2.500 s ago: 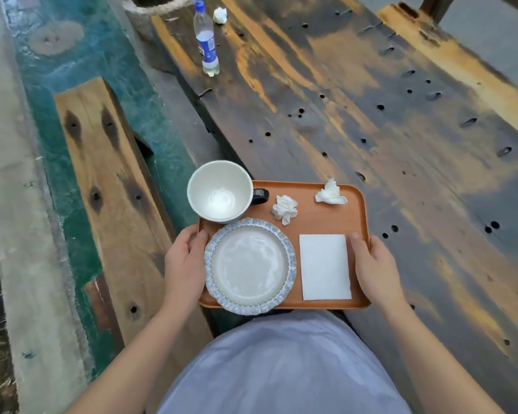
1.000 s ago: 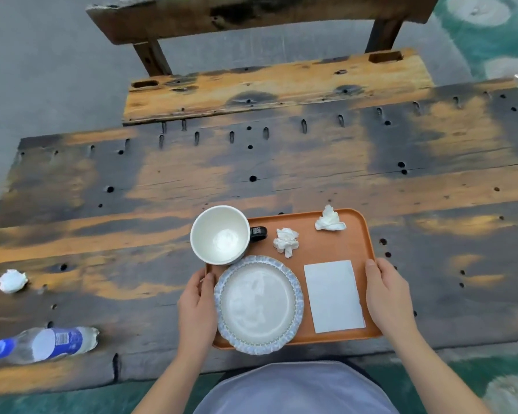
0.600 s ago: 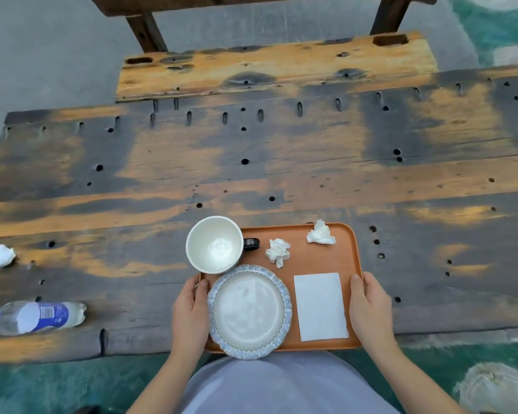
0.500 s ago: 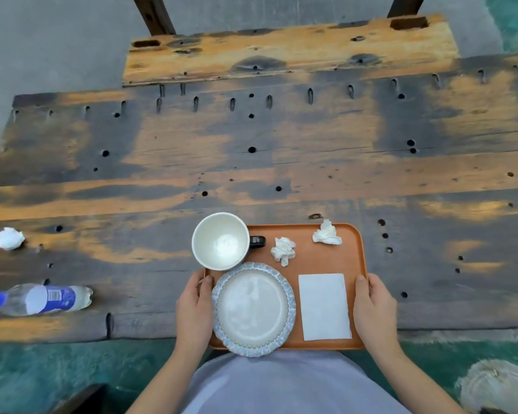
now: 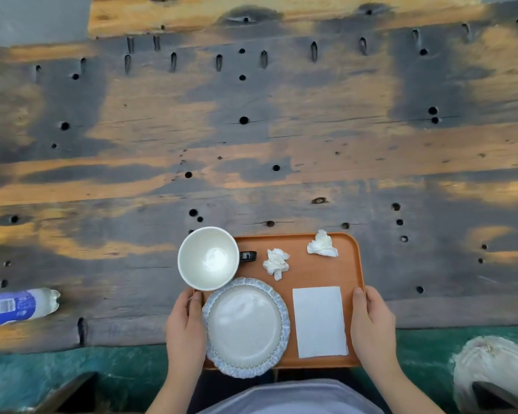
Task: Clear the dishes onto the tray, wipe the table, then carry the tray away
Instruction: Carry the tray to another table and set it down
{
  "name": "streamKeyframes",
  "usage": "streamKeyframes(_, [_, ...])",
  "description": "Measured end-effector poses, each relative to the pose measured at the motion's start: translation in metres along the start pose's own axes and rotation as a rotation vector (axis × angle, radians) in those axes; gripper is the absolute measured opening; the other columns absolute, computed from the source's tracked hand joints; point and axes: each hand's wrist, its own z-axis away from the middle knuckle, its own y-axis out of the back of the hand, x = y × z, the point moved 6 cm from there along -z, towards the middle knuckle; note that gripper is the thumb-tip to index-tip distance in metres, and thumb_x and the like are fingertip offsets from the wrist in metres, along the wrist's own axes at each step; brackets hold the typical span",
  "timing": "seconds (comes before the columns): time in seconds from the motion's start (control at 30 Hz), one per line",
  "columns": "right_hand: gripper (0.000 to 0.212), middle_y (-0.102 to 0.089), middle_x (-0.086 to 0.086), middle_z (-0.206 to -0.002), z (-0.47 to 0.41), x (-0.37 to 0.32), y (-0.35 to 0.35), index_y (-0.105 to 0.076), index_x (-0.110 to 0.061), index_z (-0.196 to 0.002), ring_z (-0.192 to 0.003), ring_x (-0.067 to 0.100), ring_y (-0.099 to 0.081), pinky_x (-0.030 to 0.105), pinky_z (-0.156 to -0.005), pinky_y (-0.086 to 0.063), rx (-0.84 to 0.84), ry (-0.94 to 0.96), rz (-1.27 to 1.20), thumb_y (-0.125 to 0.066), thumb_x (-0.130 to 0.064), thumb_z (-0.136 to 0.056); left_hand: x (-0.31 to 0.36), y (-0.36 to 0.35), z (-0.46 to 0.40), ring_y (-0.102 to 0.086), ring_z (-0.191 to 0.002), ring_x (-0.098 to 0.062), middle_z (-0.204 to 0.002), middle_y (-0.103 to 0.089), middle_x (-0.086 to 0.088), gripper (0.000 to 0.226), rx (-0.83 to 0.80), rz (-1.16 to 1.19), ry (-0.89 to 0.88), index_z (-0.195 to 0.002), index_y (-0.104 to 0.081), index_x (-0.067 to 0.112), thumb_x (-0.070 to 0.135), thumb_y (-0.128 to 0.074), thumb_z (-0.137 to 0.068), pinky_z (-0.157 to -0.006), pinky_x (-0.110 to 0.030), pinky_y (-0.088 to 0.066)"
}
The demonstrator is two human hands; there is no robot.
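An orange tray [image 5: 350, 264] sits over the near edge of the worn wooden table [image 5: 251, 138]. My left hand [image 5: 186, 327] grips its left rim and my right hand [image 5: 371, 321] grips its right rim. On the tray are a white cup with a dark handle [image 5: 208, 258], a blue-rimmed plate [image 5: 245, 327], a flat white napkin [image 5: 319, 321] and two crumpled tissues [image 5: 277, 262] [image 5: 322, 244].
A plastic water bottle [image 5: 15, 306] lies on its side at the table's left edge. A wooden bench [image 5: 222, 13] runs along the far side. Green floor [image 5: 57, 369] lies below the near edge, with a pale patch [image 5: 491, 363] at the right.
The view has swung from along the table's side to facing it squarely. The tray, still held by both hands, now reaches further over the table's near edge. A crumpled tissue at the left left the view.
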Motion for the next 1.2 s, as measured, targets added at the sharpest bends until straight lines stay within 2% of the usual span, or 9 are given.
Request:
streamKeyframes(0.17, [0.031, -0.066, -0.002, -0.080, -0.020, -0.003, -0.021, -0.054, -0.024, -0.083, -0.075, 0.017, -0.066, 0.033, -0.065, -0.054, -0.006, -0.013, 0.051, -0.035, -0.037, -0.104, -0.010, -0.016, -0.026, -0.062, -0.106, -0.025, -0.111, -0.071, -0.006, 0.028, 0.023, -0.004, 0.070, -0.121, -0.068, 0.010, 0.021, -0.047, -0.105, -0.084, -0.038, -0.046])
streamKeyframes(0.33, [0.034, -0.067, -0.001, -0.076, -0.047, -0.012, -0.040, -0.055, -0.019, -0.081, -0.070, 0.018, -0.067, 0.042, -0.067, -0.059, 0.039, 0.018, 0.066, -0.037, -0.037, -0.104, -0.001, -0.024, -0.052, -0.062, -0.094, -0.027, -0.090, -0.068, 0.005, 0.023, 0.059, 0.026, 0.057, -0.101, -0.068, 0.013, 0.018, -0.046, -0.105, -0.073, -0.037, -0.043])
streamKeyframes(0.4, [0.034, -0.067, -0.001, -0.077, -0.058, -0.018, -0.045, -0.055, -0.020, -0.081, -0.070, 0.018, -0.066, 0.042, -0.067, -0.059, 0.060, 0.054, 0.052, -0.037, -0.036, -0.104, -0.002, -0.028, -0.066, -0.062, -0.090, -0.029, -0.085, -0.067, 0.000, 0.024, 0.062, 0.016, 0.047, -0.096, -0.067, 0.010, 0.018, -0.046, -0.105, -0.068, -0.036, -0.040])
streamKeyframes(0.6, [0.031, -0.064, -0.001, -0.074, -0.084, -0.045, -0.056, -0.056, -0.020, -0.080, -0.069, 0.017, -0.062, 0.032, -0.060, -0.050, 0.091, 0.169, 0.011, -0.039, -0.028, -0.105, 0.017, -0.034, -0.100, -0.061, -0.086, -0.013, -0.093, -0.070, 0.003, 0.018, 0.084, 0.020, -0.005, -0.105, -0.068, 0.015, 0.018, -0.050, -0.104, -0.071, -0.034, -0.044])
streamKeyframes(0.73, [0.026, -0.063, -0.002, -0.076, -0.098, -0.061, -0.061, -0.058, -0.015, -0.086, -0.070, 0.014, -0.061, 0.027, -0.059, -0.042, 0.134, 0.209, -0.017, -0.043, -0.025, -0.104, 0.025, -0.036, -0.117, -0.064, -0.091, -0.021, -0.092, -0.071, 0.002, 0.018, 0.159, 0.041, -0.021, -0.109, -0.071, 0.014, 0.018, -0.055, -0.102, -0.075, -0.034, -0.046])
streamKeyframes(0.87, [0.019, -0.065, 0.000, -0.086, -0.117, -0.071, -0.067, -0.062, -0.014, -0.094, -0.080, 0.018, -0.061, 0.035, -0.072, -0.049, 0.171, 0.236, -0.033, -0.048, -0.023, -0.102, 0.035, -0.037, -0.130, -0.062, -0.083, -0.020, -0.079, -0.066, 0.009, 0.014, 0.204, 0.008, -0.067, -0.098, -0.071, 0.015, 0.016, -0.057, -0.101, -0.064, -0.030, -0.041])
streamKeyframes(0.97, [0.018, -0.063, 0.000, -0.093, -0.128, -0.081, -0.071, -0.064, -0.012, -0.098, -0.087, 0.017, -0.058, 0.032, -0.076, -0.044, 0.196, 0.259, -0.006, -0.050, -0.022, -0.101, 0.040, -0.037, -0.141, -0.064, -0.083, -0.026, -0.075, -0.065, 0.008, 0.017, 0.212, -0.039, -0.112, -0.088, -0.068, 0.017, 0.014, -0.057, -0.100, -0.060, -0.026, -0.040])
streamKeyframes(1.1, [0.017, -0.054, -0.001, -0.098, -0.137, -0.087, -0.078, -0.064, -0.010, -0.101, -0.089, 0.015, -0.054, 0.028, -0.077, -0.039, 0.225, 0.255, 0.030, -0.050, -0.020, -0.101, 0.037, -0.041, -0.157, -0.063, -0.103, -0.027, -0.106, -0.070, -0.006, 0.024, 0.228, -0.070, -0.118, -0.115, -0.072, 0.006, 0.017, -0.056, -0.101, -0.084, -0.038, -0.048])
streamKeyframes(1.2, [0.016, -0.052, 0.000, -0.101, -0.141, -0.082, -0.085, -0.062, -0.008, -0.103, -0.092, 0.016, -0.053, 0.027, -0.078, -0.038, 0.220, 0.228, 0.037, -0.049, -0.018, -0.101, 0.034, -0.045, -0.164, -0.061, -0.111, -0.028, -0.119, -0.068, -0.010, 0.029, 0.237, -0.054, -0.120, -0.125, -0.067, 0.004, 0.018, -0.055, -0.102, -0.095, -0.044, -0.049])
